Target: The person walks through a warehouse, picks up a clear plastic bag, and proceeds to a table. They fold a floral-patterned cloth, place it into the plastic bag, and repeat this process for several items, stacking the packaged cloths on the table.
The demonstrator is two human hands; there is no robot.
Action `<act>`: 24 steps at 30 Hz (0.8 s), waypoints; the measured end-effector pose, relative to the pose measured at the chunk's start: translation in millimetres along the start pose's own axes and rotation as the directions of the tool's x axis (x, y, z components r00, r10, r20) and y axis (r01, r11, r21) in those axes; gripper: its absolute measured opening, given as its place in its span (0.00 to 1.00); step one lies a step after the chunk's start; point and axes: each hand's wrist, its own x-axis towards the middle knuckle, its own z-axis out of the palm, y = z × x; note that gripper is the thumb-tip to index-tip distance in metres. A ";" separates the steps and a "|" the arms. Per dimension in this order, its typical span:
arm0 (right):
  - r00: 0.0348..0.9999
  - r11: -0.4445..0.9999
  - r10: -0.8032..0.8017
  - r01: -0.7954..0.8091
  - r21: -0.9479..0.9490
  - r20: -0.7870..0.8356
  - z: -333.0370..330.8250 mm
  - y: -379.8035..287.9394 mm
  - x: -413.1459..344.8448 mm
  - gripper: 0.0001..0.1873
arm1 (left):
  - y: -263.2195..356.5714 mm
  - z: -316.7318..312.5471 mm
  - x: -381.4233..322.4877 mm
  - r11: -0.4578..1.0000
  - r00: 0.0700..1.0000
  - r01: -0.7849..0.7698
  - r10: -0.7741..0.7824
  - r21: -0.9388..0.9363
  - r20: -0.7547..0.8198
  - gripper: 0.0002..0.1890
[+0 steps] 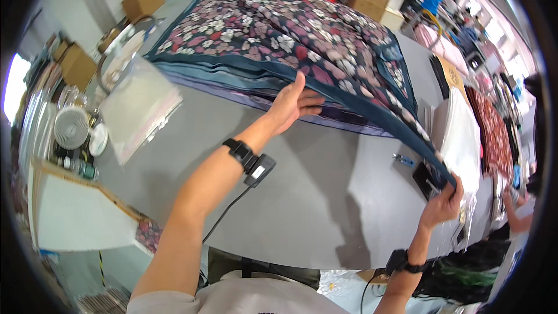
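Observation:
A floral fabric piece (270,30) with a dark teal border lies on the grey table (261,209), over several layers of blue and lilac cloth (218,78). My right hand (444,205) pinches one corner of the floral piece and holds it out to the right, so its border is stretched in a slanting line. My left hand (294,104) is at the near edge of the cloth, thumb up and fingers apart; it does not grip the fabric, and whether it touches the border I cannot tell. Both wrists wear black straps with devices and cables.
Clear plastic bags (144,104) lie at the left, beside a small white fan (72,128). At the right are a stack of white plastic bags (457,139), blue thread snips (403,159) and a dark phone-like object (423,181). Other people are at work farther off.

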 end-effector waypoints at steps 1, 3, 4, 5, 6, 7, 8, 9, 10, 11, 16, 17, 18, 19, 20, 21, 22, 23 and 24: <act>1.000 1.000 -0.002 0.002 -0.023 0.006 -16.1 -1.0 -1.7 0.09 | 6.3 -0.6 3.3 0.980 0.995 -0.090 0.095 -0.176 0.021 0.32; 0.994 0.994 -0.103 0.102 -0.034 -0.047 -30.7 -0.7 -2.2 0.11 | 20.7 -6.2 7.7 0.984 0.975 -0.170 0.159 -0.059 -0.154 0.21; 1.000 0.998 0.007 -0.008 -0.069 -0.012 -40.7 0.6 -3.3 0.11 | 27.9 -10.8 8.2 0.981 0.955 -0.196 0.188 -0.011 -0.231 0.16; 0.999 0.995 0.046 -0.047 -0.084 -0.018 -46.7 3.9 -5.5 0.12 | 34.8 -16.1 7.1 0.981 0.920 -0.187 0.159 -0.045 -0.359 0.09; 0.985 0.981 0.156 -0.163 -0.100 -0.073 -66.9 8.9 -10.4 0.13 | 41.6 -22.2 4.5 0.978 0.885 -0.206 0.180 -0.014 -0.429 0.08; 0.995 0.991 0.095 -0.097 -0.094 -0.018 -70.7 15.9 -12.8 0.13 | 48.3 -28.8 0.4 0.977 0.847 -0.211 0.190 0.014 -0.496 0.08; 0.994 0.991 0.105 -0.106 -0.086 -0.016 -94.8 25.9 -19.2 0.13 | 54.6 -36.0 -5.1 0.970 0.822 -0.245 0.212 0.008 -0.528 0.07; 0.990 0.992 0.105 -0.111 -0.056 -0.091 -98.8 36.9 -21.3 0.14 | 60.5 -43.9 -11.4 0.957 0.809 -0.290 0.237 -0.014 -0.538 0.07; 0.986 0.982 0.164 -0.163 -0.097 0.001 -120.4 51.9 -26.9 0.13 | 65.6 -52.4 -18.3 0.959 0.823 -0.283 0.233 -0.018 -0.518 0.08; 0.976 0.971 0.218 -0.218 -0.097 -0.014 -126.7 66.4 -28.2 0.14 | 69.8 -61.6 -25.2 0.962 0.779 -0.273 0.225 0.006 -0.585 0.08; 0.874 0.884 0.468 -0.460 0.088 -0.132 -181.4 156.5 -33.8 0.16 | 85.6 -130.5 -58.9 0.956 0.592 -0.267 0.263 0.123 -0.762 0.12; 0.826 0.827 0.549 -0.515 0.226 -0.127 -187.7 172.0 -33.6 0.16 | 90.1 -150.1 -67.4 0.958 0.533 -0.228 0.273 0.175 -0.801 0.12; 0.807 0.815 0.569 -0.526 0.244 -0.159 -197.1 186.6 -34.5 0.17 | 94.9 -170.0 -77.2 0.949 0.508 -0.289 0.266 0.129 -0.819 0.11; 0.773 0.805 0.593 -0.564 0.184 -0.223 -201.4 198.7 -34.8 0.17 | 99.9 -188.9 -88.7 0.932 0.475 -0.348 0.271 0.104 -0.837 0.11; 0.717 0.761 0.646 -0.628 0.159 -0.261 -209.5 208.1 -36.3 0.17 | 105.1 -205.3 -102.2 0.899 0.439 -0.426 0.301 0.099 -0.846 0.12; 0.658 0.715 0.689 -0.686 0.136 -0.305 -212.7 215.6 -37.5 0.17 | 110.5 -218.5 -117.6 0.877 0.399 -0.475 0.292 0.076 -0.869 0.13; 0.636 0.696 0.707 -0.704 0.144 -0.310 -216.4 219.3 -38.7 0.17 | 115.9 -228.0 -134.1 0.882 0.385 -0.464 0.285 0.083 -0.878 0.13; 0.617 0.681 0.720 -0.716 0.153 -0.319 -217.1 221.6 -40.2 0.17 | 120.9 -234.3 -150.9 0.891 0.351 -0.448 0.250 0.073 -0.902 0.13; 0.640 0.715 0.681 -0.687 0.133 -0.356 -215.7 219.5 -40.7 0.17 | 124.7 -237.8 -166.9 0.887 0.319 -0.438 0.306 0.146 -0.897 0.14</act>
